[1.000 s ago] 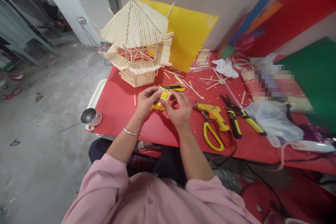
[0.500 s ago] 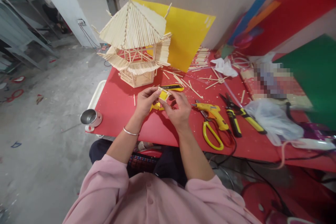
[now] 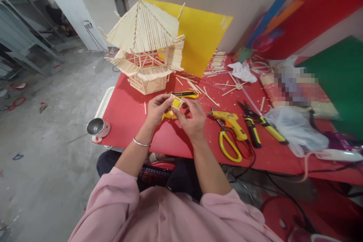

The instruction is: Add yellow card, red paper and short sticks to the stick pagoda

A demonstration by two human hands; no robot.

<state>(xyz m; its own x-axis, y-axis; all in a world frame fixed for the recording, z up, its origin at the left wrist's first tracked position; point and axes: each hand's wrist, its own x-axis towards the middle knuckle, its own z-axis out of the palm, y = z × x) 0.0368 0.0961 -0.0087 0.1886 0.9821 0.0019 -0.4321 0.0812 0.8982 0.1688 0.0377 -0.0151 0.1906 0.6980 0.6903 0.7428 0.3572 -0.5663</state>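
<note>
Between my fingertips is a small frame of thin wooden sticks (image 3: 177,98), with yellow showing through its middle. My left hand (image 3: 157,109) pinches its left side, thumb and fingers closed. My right hand (image 3: 193,117) grips the right side with thumb and fingers. Under my hands lie yellow pieces (image 3: 170,115), partly hidden by the fingers. Just behind the frame rests a yellow and black utility knife (image 3: 185,94). A pavilion model of wooden sticks (image 3: 143,45) stands upright beyond my hands, to the left.
On the red table (image 3: 124,121), right of my hands, lie a yellow glue gun (image 3: 231,121), yellow-handled scissors (image 3: 229,147) and pliers (image 3: 252,124). Loose sticks (image 3: 210,96) are scattered behind. A metal cup (image 3: 98,126) sits at the left edge; a plastic bag (image 3: 297,130) lies far right.
</note>
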